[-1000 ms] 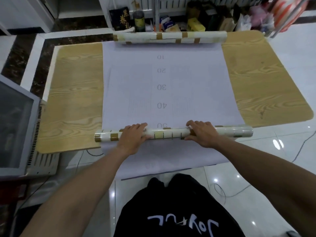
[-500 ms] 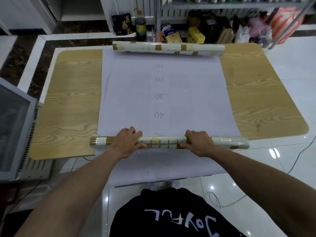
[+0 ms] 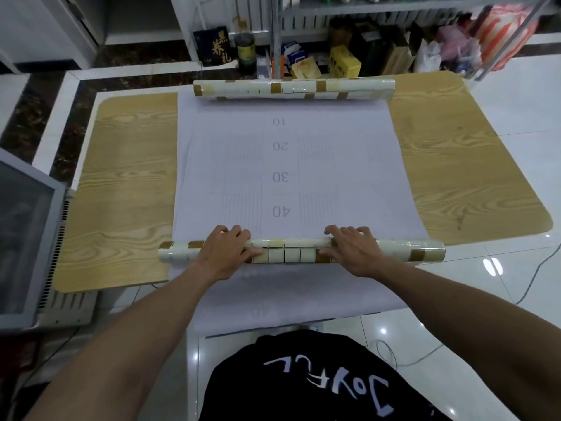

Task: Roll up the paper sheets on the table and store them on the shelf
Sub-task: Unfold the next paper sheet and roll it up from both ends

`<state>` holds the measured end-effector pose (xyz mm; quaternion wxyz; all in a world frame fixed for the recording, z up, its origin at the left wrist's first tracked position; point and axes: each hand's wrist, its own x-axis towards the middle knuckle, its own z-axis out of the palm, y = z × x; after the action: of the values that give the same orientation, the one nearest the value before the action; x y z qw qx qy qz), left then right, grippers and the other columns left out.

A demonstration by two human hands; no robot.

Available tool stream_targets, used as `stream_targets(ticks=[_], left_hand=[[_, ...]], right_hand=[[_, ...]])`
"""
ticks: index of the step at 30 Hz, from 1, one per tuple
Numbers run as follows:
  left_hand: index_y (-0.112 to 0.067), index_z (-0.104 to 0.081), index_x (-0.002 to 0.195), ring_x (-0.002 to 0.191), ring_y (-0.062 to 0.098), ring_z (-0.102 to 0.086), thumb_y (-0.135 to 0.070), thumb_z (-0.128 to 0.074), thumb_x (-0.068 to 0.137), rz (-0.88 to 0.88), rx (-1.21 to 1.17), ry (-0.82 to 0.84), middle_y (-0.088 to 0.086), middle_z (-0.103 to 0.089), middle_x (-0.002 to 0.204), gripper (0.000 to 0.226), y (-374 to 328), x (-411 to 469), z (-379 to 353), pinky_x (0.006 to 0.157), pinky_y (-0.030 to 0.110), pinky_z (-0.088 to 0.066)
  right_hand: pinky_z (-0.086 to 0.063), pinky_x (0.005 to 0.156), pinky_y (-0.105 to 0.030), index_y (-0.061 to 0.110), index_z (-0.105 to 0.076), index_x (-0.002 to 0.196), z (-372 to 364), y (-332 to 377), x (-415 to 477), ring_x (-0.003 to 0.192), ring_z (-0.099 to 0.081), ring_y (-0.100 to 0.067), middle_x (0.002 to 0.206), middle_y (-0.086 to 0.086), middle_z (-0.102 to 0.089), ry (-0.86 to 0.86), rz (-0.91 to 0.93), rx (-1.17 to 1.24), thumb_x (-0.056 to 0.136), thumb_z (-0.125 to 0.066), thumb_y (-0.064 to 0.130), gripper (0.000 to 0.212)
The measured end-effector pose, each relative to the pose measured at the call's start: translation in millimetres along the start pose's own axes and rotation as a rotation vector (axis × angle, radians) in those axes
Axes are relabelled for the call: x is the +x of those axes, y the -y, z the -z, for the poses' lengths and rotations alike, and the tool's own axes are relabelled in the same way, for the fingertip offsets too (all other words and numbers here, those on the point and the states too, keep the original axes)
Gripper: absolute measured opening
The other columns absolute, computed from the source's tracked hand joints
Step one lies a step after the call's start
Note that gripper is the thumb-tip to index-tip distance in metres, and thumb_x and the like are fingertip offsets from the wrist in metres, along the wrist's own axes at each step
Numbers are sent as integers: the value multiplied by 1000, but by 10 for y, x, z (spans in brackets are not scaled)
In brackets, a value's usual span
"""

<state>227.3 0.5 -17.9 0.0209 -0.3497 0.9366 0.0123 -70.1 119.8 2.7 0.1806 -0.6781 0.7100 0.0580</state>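
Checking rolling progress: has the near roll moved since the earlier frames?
Yes: the near roll advanced toward the far roll, covering the 50 printed on the sheet.

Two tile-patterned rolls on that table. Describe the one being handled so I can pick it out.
On the wooden table lies a white sheet with a roll at each end. The near roll lies along the table's front edge, under both hands, left hand and right hand. The far roll lies untouched by the shelf.

Near roll (image 3: 300,252) partly hid under hands. Shelf (image 3: 394,13) cut off by top edge. Paper sheet (image 3: 291,177) fine print unreadable.
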Motion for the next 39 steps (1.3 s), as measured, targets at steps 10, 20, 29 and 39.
stream_targets(ticks=[10,20,29,39], left_hand=[[-21,-57,112,91,22,-56,-59,-33,91,149,-187,3,2,-58,102,49,-73,25,-73,92,39,-40],[-16,-63,93,88,22,-55,-58,-33,91,93,-187,104,1,-58,93,52,-52,64,-30,71,33,-41],[-21,-50,121,98,18,-52,-74,-35,79,62,-203,156,-2,-56,114,69,-98,23,90,83,33,-40],[-14,-43,134,105,25,-54,-65,-35,90,128,-329,182,5,-56,124,68,-81,103,117,87,35,-41]], right_hand=[[-37,99,-43,20,-39,134,22,-10,22,110,-50,-23,120,-4,-54,0,52,-8,85,-42,68,69],[-32,104,-44,23,-47,133,84,-61,124,120,-39,-21,128,-2,-43,128,69,-43,79,-41,77,77],[-29,104,-45,21,-47,114,129,-86,182,107,-52,-22,106,-2,-62,92,52,-14,89,-33,67,54],[-31,104,-40,21,-39,124,90,-97,179,108,-52,-20,117,0,-58,42,71,51,79,-53,69,67]])
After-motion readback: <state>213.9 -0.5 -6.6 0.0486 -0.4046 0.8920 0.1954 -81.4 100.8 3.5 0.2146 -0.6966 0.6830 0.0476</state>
